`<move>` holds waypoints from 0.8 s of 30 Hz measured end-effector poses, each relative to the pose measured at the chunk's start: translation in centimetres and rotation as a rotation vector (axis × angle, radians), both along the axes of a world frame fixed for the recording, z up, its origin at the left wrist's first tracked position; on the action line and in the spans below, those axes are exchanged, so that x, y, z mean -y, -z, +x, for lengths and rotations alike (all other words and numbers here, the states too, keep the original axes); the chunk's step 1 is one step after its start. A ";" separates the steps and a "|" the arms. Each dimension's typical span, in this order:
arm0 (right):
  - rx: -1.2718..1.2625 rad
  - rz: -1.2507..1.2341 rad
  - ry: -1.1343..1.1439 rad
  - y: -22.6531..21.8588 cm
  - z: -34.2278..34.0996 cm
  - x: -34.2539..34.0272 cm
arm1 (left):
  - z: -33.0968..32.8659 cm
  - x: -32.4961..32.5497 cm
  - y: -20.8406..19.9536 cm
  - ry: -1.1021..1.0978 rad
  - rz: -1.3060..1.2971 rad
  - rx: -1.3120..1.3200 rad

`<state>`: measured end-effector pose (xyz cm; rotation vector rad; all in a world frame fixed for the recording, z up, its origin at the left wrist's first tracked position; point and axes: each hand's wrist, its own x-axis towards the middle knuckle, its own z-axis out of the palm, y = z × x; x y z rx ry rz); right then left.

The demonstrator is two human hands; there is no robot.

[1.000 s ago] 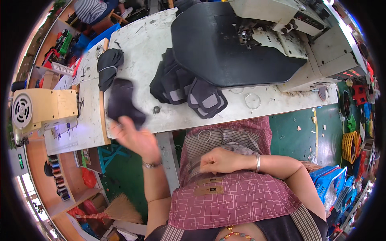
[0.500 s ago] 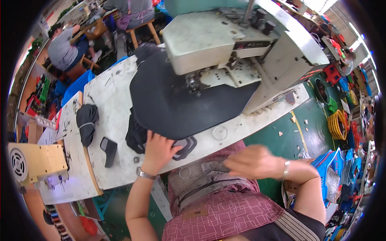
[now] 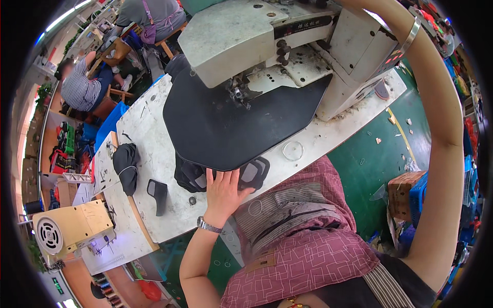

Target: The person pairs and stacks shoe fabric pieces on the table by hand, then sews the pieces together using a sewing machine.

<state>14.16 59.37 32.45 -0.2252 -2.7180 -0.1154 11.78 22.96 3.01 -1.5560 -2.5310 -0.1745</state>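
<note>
Fingers stretched out, my left hand (image 3: 224,191) rests at the near edge of the black flat plate (image 3: 231,136) around the sewing machine (image 3: 241,38). Whether its fingertips press on something beneath that edge is hidden. By my thumb lies a dark grey padded piece (image 3: 254,172) with lighter patches, and on the other side black fabric pieces (image 3: 188,174) are bunched partly under the plate. My right arm reaches up past the machine's right side. Only part of my right hand (image 3: 377,7) shows at the top edge; its fingers are cut off from sight.
On the white table (image 3: 162,223) lie a dark cut piece (image 3: 158,197), a black bundle (image 3: 126,167) tied with cord, and a clear ring (image 3: 292,151). A beige motor unit (image 3: 72,228) stands at the left. A cardboard box (image 3: 405,197) sits on the right; seated people work behind.
My right hand has gone from over my apron up to the machine's top right. The left hand stays at the plate's edge, its fingers now closer under it. The view has shifted.
</note>
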 end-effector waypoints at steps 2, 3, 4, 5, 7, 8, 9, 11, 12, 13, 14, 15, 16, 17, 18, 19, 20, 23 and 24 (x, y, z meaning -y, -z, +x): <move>-0.013 -0.026 -0.026 -0.1 0.3 0.7 | -0.6 0.6 -0.1 0.116 -0.067 0.088; -0.029 -0.044 -0.050 -0.1 0.4 0.9 | -0.8 0.7 -0.2 0.116 -0.071 0.091; -0.033 -0.057 -0.064 0.2 0.2 0.6 | -1.0 0.6 -0.2 0.178 -0.096 0.033; -0.030 -0.058 -0.064 0.3 0.1 0.3 | -1.2 0.5 -0.3 0.241 -0.119 -0.026; -0.018 -0.013 -0.038 0.5 -0.1 -0.3 | -1.5 0.2 -0.4 0.272 -0.096 -0.076; -0.223 0.177 -0.091 1.1 0.4 -0.4 | -1.7 -0.1 -0.4 0.303 -0.071 -0.131; -0.417 0.391 -0.128 1.4 2.2 -0.3 | -1.8 -1.2 -0.3 0.324 -0.046 -0.125; -0.393 0.080 -0.061 7.8 8.5 3.6 | -1.8 -1.0 0.2 0.218 0.191 0.023; -0.354 -0.218 0.020 10.2 10.7 5.7 | -1.7 -0.2 0.6 0.175 0.165 0.020; -0.143 -0.093 -0.803 9.8 8.9 9.3 | -1.5 -0.3 1.0 0.117 0.210 0.054; -0.063 -0.100 -0.845 12.5 9.7 12.5 | -1.3 -1.2 1.7 0.086 0.284 0.098; -0.097 -0.196 -0.786 17.3 9.6 14.6 | -1.2 -2.2 2.3 0.095 0.299 0.106; -0.059 -0.137 -0.674 21.4 9.0 15.6 | -1.0 -2.4 2.9 0.145 0.363 0.111; -0.023 -0.076 -0.564 24.3 8.5 16.2 | -0.9 -2.6 3.2 0.194 0.428 0.113; -0.022 -0.079 -0.577 26.3 8.0 16.0 | -1.0 -2.7 3.0 0.218 0.440 0.083; 0.026 -0.070 -0.591 28.1 7.5 15.1 | -0.8 -2.7 2.7 0.209 0.438 0.082; 0.072 -0.055 -0.604 28.1 7.1 14.4 | -0.7 -2.7 2.0 0.203 0.425 0.132; -0.178 -0.011 -0.771 23.2 10.4 13.2 | 1.3 -1.8 -2.6 0.273 0.454 0.032; -0.246 -0.069 -0.840 20.6 11.5 13.0 | 3.0 -0.9 -5.0 0.340 0.473 -0.021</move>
